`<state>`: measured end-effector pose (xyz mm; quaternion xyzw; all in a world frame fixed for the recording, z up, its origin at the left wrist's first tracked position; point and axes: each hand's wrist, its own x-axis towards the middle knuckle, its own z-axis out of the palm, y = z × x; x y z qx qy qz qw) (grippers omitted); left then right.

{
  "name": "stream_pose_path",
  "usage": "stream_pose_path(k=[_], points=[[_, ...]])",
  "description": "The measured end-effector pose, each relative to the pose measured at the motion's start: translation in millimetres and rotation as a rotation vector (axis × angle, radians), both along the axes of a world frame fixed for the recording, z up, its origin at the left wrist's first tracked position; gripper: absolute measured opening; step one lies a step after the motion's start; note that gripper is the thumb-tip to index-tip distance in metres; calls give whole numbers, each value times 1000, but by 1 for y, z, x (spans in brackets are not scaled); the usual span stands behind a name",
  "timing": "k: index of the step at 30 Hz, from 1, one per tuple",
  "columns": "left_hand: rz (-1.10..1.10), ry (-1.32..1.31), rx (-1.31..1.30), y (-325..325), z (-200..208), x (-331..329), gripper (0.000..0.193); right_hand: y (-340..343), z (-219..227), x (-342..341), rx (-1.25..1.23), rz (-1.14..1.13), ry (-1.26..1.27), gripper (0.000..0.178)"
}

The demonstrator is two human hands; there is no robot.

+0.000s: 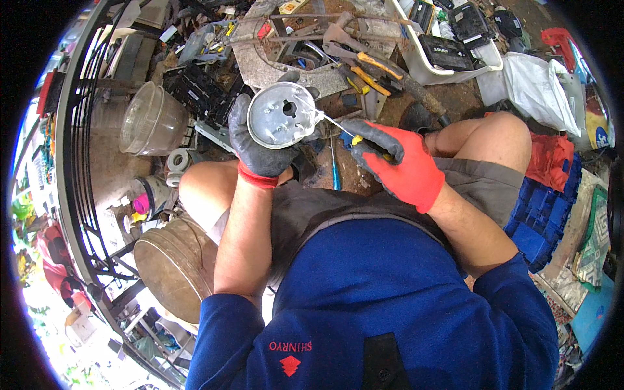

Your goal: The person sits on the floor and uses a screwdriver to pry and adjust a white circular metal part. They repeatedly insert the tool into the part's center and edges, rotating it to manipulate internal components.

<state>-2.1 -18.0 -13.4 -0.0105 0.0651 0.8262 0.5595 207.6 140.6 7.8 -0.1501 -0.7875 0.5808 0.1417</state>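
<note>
My left hand, in a black and red work glove, grips a round grey metal housing by its left side and lower edge. The housing is shallow like a dish, with a dark hole near its middle and small raised studs. In my right hand, also gloved in red and black, is a screwdriver with a yellow handle, mostly hidden by the fingers. Its thin shaft points up and left, its tip at a small lug on the housing's right rim. Both hands are above the ground between my knees.
Below the hands lies a blue-handled screwdriver. Beyond are yellow-handled cutters, a hammer-like tool and a white bin of black parts. To the left stand a clear plastic tub, a round bucket and a metal rack.
</note>
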Motion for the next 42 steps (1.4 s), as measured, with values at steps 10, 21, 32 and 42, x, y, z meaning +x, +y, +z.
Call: stream_pose_path(k=[10, 21, 32, 42], points=[[62, 557, -356, -2, -10, 2, 63, 5, 2, 6, 388, -37, -139, 42], [88, 478, -487, -2, -15, 4, 69, 1, 8, 10, 656, 40, -235, 38], [53, 293, -225, -7, -21, -1, 59, -5, 4, 8, 821, 107, -193, 39], [81, 497, -507, -4, -8, 6, 44, -8, -4, 12, 876, 173, -189, 42]])
